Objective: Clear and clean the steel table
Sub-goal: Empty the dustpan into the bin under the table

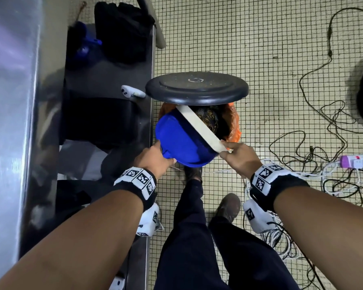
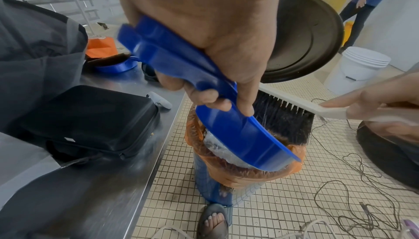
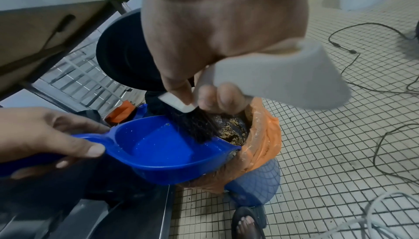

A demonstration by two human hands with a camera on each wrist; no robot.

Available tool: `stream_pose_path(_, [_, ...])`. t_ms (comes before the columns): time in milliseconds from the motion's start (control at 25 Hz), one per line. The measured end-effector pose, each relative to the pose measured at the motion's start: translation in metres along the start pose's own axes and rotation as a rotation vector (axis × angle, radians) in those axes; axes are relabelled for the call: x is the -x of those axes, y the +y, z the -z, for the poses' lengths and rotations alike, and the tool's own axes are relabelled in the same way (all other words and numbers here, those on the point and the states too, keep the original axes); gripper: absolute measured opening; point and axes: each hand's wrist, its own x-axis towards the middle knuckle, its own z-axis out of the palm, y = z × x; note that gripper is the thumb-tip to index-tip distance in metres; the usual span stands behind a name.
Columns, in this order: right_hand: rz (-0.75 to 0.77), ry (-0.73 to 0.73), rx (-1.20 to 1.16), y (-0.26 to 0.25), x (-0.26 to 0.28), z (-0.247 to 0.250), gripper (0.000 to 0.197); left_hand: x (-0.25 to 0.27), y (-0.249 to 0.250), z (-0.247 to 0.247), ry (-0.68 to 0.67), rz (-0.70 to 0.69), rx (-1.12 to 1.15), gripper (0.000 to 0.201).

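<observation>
My left hand (image 1: 155, 158) grips the handle of a blue dustpan (image 1: 182, 139) and tilts its lip over a pedal bin (image 2: 217, 185) lined with an orange bag (image 3: 263, 138). My right hand (image 1: 237, 156) holds the white handle of a hand brush (image 1: 199, 126). Its black bristles (image 3: 197, 126) lie inside the dustpan (image 3: 163, 149) at the lip. Brown crumbs (image 3: 231, 131) lie in the bin. The bin's black lid (image 1: 197, 86) stands raised behind. The steel table (image 2: 113, 189) runs along my left.
On the table are a black case (image 2: 90, 122), dark bags (image 1: 122, 30), a white controller (image 1: 132, 92) and a blue round item (image 2: 118, 65). Cables (image 1: 323, 126) and a power strip (image 1: 356, 161) lie on the tiled floor at right. A white bucket (image 2: 356, 68) stands beyond. My sandalled feet (image 2: 215, 221) are by the bin.
</observation>
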Motion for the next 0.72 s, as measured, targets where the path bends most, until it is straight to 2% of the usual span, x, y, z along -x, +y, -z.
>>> stream_pose_path(200, [0.087, -0.132, 0.059, -0.008, 0.005, -0.011, 0.045, -0.001, 0.003, 0.000, 0.007, -0.003, -0.024, 0.042])
stream_pose_path(440, [-0.004, -0.077, -0.018, -0.015, -0.005, -0.023, 0.046, 0.007, -0.007, -0.007, -0.009, 0.025, -0.019, 0.048])
stream_pose_path(720, [0.006, -0.066, -0.070, -0.015, -0.001, -0.015, 0.044, 0.004, -0.001, -0.001, -0.014, 0.017, -0.059, 0.050])
